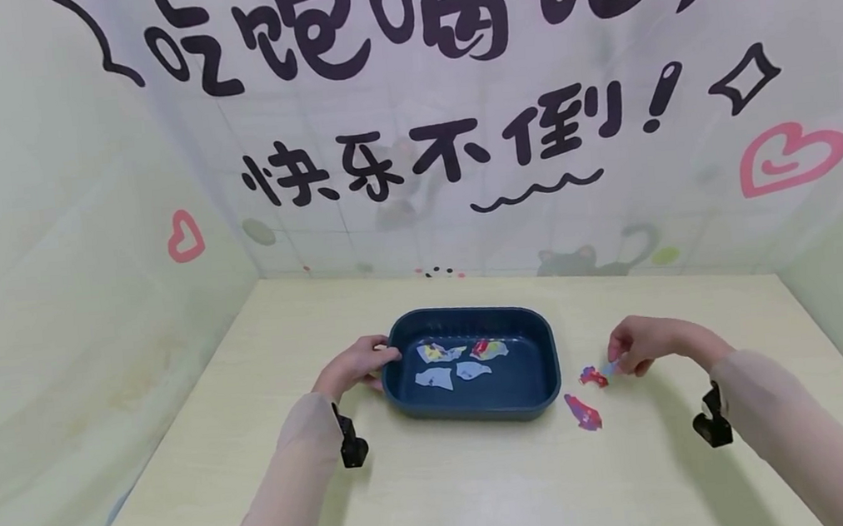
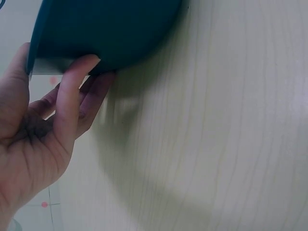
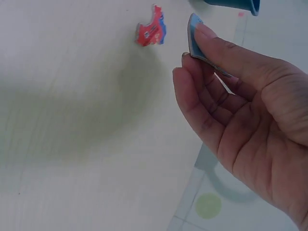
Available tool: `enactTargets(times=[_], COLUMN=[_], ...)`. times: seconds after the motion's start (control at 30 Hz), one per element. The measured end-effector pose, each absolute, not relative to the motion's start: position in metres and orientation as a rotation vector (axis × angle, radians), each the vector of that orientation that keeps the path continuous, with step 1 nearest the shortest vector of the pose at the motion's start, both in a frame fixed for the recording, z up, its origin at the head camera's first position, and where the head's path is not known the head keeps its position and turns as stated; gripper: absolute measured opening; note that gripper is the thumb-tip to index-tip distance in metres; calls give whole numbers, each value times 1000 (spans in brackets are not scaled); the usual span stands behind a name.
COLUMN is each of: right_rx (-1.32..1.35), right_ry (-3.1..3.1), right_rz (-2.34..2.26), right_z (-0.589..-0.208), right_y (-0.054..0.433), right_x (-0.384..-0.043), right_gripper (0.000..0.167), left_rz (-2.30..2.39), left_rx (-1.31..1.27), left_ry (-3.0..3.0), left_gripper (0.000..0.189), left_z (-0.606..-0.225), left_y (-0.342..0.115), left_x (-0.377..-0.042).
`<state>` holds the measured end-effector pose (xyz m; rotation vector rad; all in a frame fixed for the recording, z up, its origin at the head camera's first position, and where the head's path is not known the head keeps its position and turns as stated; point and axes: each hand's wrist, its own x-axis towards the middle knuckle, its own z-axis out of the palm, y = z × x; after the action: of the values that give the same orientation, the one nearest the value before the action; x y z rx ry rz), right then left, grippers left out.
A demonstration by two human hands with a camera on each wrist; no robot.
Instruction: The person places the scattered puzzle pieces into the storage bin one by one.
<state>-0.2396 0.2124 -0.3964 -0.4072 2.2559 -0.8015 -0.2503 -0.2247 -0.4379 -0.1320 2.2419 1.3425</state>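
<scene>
A dark blue tray (image 1: pixel 479 404) with rounded corners rests on the table. My left hand (image 1: pixel 358 364) grips its left end, the thumb over the rim and fingers against the outer wall (image 2: pixel 110 29). Inside lie two printed pieces (image 1: pixel 440 352) in yellow and red at the back, and two plain light-blue pieces (image 1: pixel 433 378) in front. Right of the tray, my right hand (image 1: pixel 643 345) pinches a thin, irregular light-blue cardboard piece (image 3: pixel 194 36) between thumb and fingers. Just left of it a red and blue piece (image 1: pixel 593 377) lies flat; nearer me is a purple-red piece (image 1: pixel 583 412).
The pale wood-grain table (image 1: pixel 472 492) runs back to a white printed curtain (image 1: pixel 404 239) with dark lettering. More cloth (image 1: pixel 91 267) hangs at the left side. A black camera mount (image 1: pixel 350 440) sits on the left wrist, another mount (image 1: pixel 712 420) on the right.
</scene>
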Motion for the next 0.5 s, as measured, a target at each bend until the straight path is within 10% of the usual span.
enactTargets(times=[0.5], right_rx=[-552], right_ry=[2254], right_rz=[-772], right_z=[-369], right_y=[142], right_x=[-271], right_gripper=[15], left_rz=[1324], left_rx=[-135], left_ry=[2254], left_gripper=[52], left_z=[-440], left_y=[-225], left_x=[-253])
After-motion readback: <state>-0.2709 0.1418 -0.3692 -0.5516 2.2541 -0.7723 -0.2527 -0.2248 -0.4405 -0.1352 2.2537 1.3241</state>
